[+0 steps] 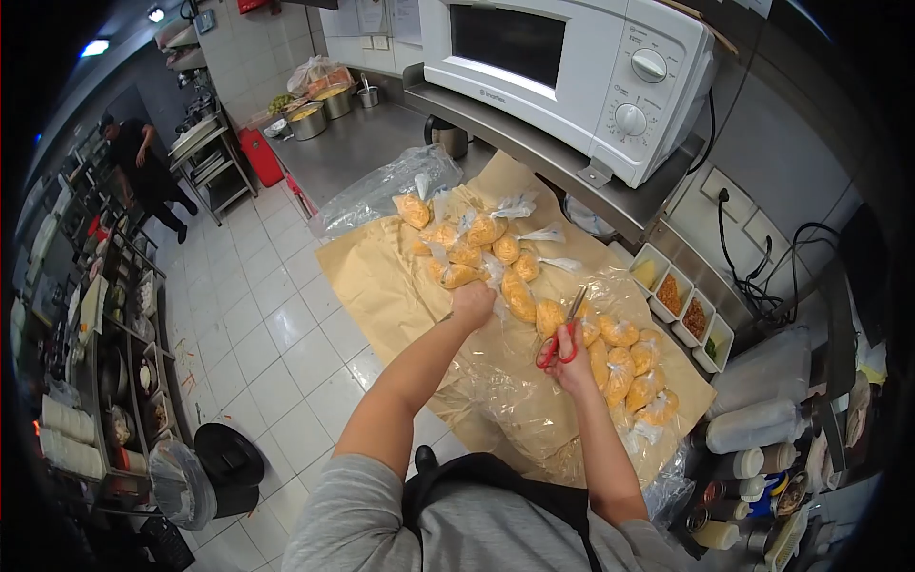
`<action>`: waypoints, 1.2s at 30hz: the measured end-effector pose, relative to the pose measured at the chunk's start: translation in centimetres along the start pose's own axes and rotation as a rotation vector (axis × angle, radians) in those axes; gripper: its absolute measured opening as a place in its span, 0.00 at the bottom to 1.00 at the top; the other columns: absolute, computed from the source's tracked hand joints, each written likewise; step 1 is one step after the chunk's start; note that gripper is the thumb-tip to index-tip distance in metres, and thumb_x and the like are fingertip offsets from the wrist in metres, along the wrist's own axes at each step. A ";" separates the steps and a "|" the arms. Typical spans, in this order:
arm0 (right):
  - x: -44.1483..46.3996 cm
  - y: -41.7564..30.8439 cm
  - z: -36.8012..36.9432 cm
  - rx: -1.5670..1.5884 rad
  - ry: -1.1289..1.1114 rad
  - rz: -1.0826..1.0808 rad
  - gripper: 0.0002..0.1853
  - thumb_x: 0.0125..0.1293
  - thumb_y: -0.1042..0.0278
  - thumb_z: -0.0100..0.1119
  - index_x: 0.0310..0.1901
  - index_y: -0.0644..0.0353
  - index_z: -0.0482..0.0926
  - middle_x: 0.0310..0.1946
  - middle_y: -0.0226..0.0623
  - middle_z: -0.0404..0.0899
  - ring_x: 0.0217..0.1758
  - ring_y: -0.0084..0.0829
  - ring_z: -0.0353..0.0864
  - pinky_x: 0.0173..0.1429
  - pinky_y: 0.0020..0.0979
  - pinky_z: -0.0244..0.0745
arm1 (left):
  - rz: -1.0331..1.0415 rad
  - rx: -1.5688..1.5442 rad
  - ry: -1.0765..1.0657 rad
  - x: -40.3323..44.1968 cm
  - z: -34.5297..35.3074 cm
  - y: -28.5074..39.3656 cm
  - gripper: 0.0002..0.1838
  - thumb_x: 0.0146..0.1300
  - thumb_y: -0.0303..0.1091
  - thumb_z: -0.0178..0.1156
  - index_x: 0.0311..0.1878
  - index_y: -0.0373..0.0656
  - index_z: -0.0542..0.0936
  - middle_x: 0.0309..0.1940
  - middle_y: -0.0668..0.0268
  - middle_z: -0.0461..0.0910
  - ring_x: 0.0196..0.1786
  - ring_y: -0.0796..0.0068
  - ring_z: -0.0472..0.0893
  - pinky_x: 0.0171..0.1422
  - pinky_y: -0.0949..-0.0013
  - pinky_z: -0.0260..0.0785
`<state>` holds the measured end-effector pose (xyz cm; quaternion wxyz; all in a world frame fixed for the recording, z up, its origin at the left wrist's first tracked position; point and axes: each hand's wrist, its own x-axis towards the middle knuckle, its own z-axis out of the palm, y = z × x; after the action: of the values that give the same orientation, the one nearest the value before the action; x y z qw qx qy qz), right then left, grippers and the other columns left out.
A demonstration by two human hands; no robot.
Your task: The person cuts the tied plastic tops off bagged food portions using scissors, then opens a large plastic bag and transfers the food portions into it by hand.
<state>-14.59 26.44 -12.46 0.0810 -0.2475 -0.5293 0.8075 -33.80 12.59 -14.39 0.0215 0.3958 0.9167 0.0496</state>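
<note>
My left hand (474, 303) is closed at the near side of a pile of knotted clear plastic bags filled with a yellow-orange food. It pinches the clear plastic end of one filled bag (452, 275); the fingertips are partly hidden. My right hand (574, 367) holds scissors (556, 351) by their red handles, with the blades pointing away from me. More filled bags (620, 362) lie to the right of the scissors. All the bags rest on brown paper (367, 272), with loose clear plastic over part of it.
A white microwave (534, 57) stands on a shelf above the counter. Small white trays of toppings (681, 303) sit at the right, near several bottles (748, 464). Metal pots (307, 122) stand farther back. Across the tiled floor, a person (143, 162) is by the shelving.
</note>
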 end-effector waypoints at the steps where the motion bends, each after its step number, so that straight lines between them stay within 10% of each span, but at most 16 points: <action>1: 0.5 0.6 -1.1 0.015 -0.030 -0.010 0.35 0.67 0.51 0.50 0.66 0.44 0.40 0.20 0.31 0.70 0.18 0.26 0.74 0.21 0.29 0.70 | 0.024 -0.029 0.013 0.0 -1.0 0.7 0.13 0.55 0.36 0.55 0.42 0.43 0.78 0.37 0.58 0.80 0.41 0.61 0.81 0.42 0.59 0.74; 6: 0.8 2.0 -0.6 0.025 -0.042 -0.088 0.14 0.66 0.45 0.49 0.40 0.45 0.64 0.23 0.29 0.72 0.23 0.26 0.74 0.24 0.26 0.69 | 0.079 -0.246 0.137 1.1 -6.6 1.9 0.16 0.52 0.44 0.59 0.38 0.42 0.78 0.35 0.57 0.80 0.39 0.55 0.80 0.41 0.54 0.73; 12: 0.0 2.2 -1.4 0.082 -0.216 -0.058 0.17 0.64 0.42 0.51 0.42 0.45 0.67 0.29 0.28 0.73 0.31 0.26 0.75 0.31 0.30 0.72 | 0.134 -0.224 0.078 -0.7 -10.1 4.4 0.08 0.45 0.30 0.57 0.29 0.40 0.82 0.30 0.53 0.81 0.36 0.56 0.81 0.37 0.56 0.73; 16: -2.0 2.1 -4.0 0.200 -0.439 0.028 0.30 0.60 0.38 0.53 0.60 0.40 0.63 0.39 0.31 0.74 0.37 0.30 0.76 0.34 0.31 0.74 | 0.096 -0.242 0.066 -2.5 -9.1 5.4 0.09 0.46 0.35 0.59 0.29 0.41 0.83 0.31 0.55 0.82 0.37 0.56 0.81 0.39 0.57 0.73; 36: -9.6 2.4 1.8 0.265 -0.819 0.637 0.25 0.57 0.55 0.58 0.55 0.50 0.65 0.42 0.38 0.72 0.43 0.34 0.74 0.43 0.34 0.72 | -0.103 -0.454 0.140 -10.8 -2.7 2.4 0.13 0.48 0.42 0.63 0.30 0.41 0.80 0.29 0.53 0.80 0.37 0.52 0.80 0.40 0.55 0.72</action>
<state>-6.87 20.21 -11.05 -0.3506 -0.0481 -0.3097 0.8825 -24.88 6.21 -11.39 0.0490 0.3291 0.9003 0.2806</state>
